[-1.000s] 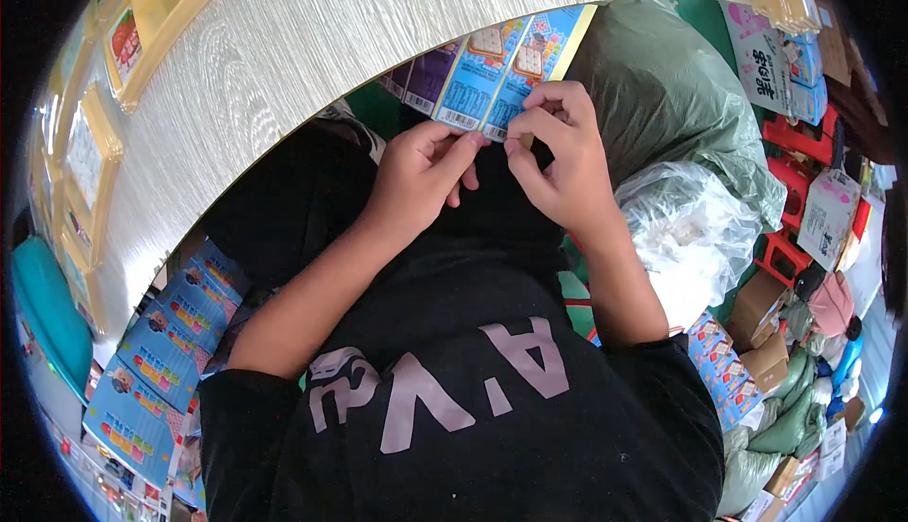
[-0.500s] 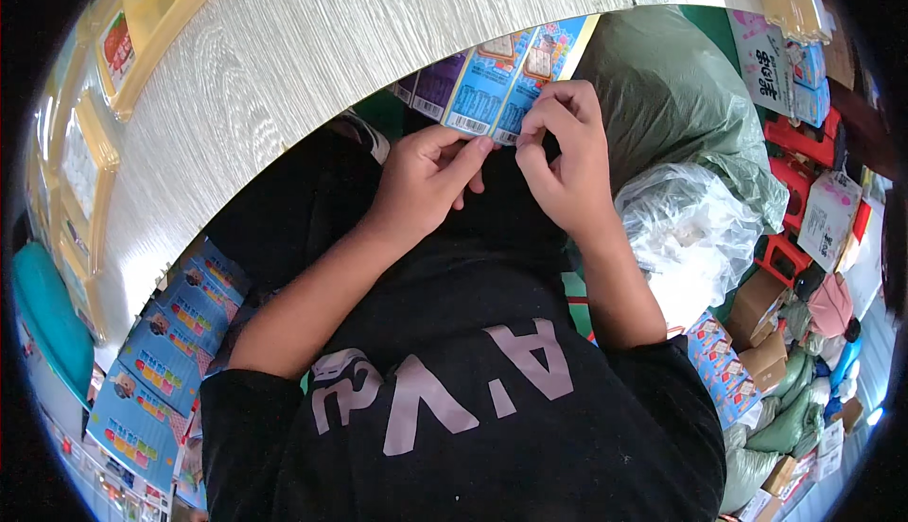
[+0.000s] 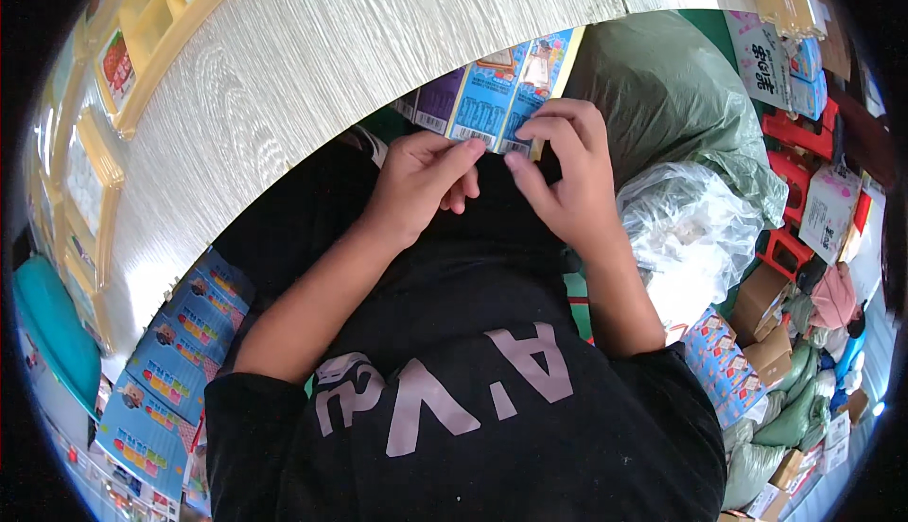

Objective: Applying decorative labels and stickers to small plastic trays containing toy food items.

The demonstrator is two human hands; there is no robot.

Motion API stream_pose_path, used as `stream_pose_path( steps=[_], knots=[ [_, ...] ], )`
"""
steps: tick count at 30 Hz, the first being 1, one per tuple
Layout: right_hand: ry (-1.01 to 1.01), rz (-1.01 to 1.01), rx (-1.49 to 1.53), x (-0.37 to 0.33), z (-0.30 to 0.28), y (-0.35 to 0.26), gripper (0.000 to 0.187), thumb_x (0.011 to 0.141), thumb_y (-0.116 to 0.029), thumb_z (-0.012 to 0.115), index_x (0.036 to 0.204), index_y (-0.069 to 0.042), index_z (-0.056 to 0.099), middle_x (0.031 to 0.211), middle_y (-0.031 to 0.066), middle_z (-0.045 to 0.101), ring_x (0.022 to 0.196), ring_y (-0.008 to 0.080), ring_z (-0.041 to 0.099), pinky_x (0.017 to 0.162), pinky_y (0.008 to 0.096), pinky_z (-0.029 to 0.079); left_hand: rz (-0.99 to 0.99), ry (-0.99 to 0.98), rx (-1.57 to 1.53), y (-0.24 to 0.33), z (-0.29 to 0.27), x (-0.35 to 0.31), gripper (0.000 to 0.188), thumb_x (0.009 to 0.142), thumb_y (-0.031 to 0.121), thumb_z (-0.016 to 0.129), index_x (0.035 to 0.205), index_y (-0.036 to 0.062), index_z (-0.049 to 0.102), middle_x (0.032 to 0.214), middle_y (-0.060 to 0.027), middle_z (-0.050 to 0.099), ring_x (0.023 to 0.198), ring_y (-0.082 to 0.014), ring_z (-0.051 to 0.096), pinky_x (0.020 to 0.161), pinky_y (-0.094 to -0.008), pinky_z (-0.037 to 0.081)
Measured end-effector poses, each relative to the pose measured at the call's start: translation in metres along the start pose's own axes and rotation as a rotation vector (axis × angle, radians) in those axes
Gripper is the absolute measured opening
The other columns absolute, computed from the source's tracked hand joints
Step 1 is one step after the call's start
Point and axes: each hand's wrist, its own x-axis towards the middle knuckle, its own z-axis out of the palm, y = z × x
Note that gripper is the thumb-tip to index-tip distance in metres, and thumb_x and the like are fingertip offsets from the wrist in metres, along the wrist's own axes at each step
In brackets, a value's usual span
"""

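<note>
A printed sheet of labels (image 3: 484, 90), blue and purple with barcodes along its lower edge, sticks out beyond the table edge over my lap. My left hand (image 3: 419, 182) pinches its lower edge between thumb and fingers. At the sheet's lower right corner is my right hand (image 3: 569, 170), fingers curved and thumb held apart from them. Its fingertips lie over or beside the sheet's edge; whether they touch it I cannot tell. The far end of the sheet is hidden under the table edge.
The pale wood-grain table (image 3: 378, 21) curves across the front. Yellow trays (image 3: 142, 35) stand at its left. Right of my hands bulge a green bag (image 3: 676, 87) and a clear plastic bag (image 3: 686, 229). Blue boxes (image 3: 170, 361) are stacked at lower left, red stools (image 3: 790, 182) at right.
My right hand has opened from a pinch, thumb and fingers now apart, and shifted slightly down. The sheet has tilted and moved slightly nearer; my left hand keeps its grip.
</note>
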Motion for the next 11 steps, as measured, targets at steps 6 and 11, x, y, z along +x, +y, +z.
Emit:
stream_pose_path(
  steps=[6, 11],
  knots=[
    [0.018, 0.045, -0.069, -0.009, -0.002, -0.023, 0.036, 0.076, -0.011, 0.085, 0.104, -0.005, 0.064, 0.114, 0.0156, 0.062, 0.101, 0.0329, 0.065, 0.083, 0.0399, 0.053, 0.083, -0.057, -0.016, -0.001, 0.005, -0.007, 0.017, 0.102, 0.018, 0.067, 0.095, 0.0046, 0.075, 0.072, -0.0009, 0.068, 0.057, -0.0054, 0.06, 0.051, -0.0195, 0.047],
    [0.04, 0.032, -0.031, -0.011, 0.0, -0.022, 0.032, 0.079, -0.01, 0.083, 0.106, -0.005, 0.065, 0.116, 0.0155, 0.064, 0.1, 0.0323, 0.067, 0.083, 0.0396, 0.054, 0.123, -0.044, 0.057, -0.003, 0.008, -0.009, 0.014, 0.101, 0.016, 0.068, 0.099, 0.0041, 0.075, 0.074, -0.0008, 0.068, 0.059, -0.0062, 0.061, 0.054, -0.0199, 0.049]
  ],
)
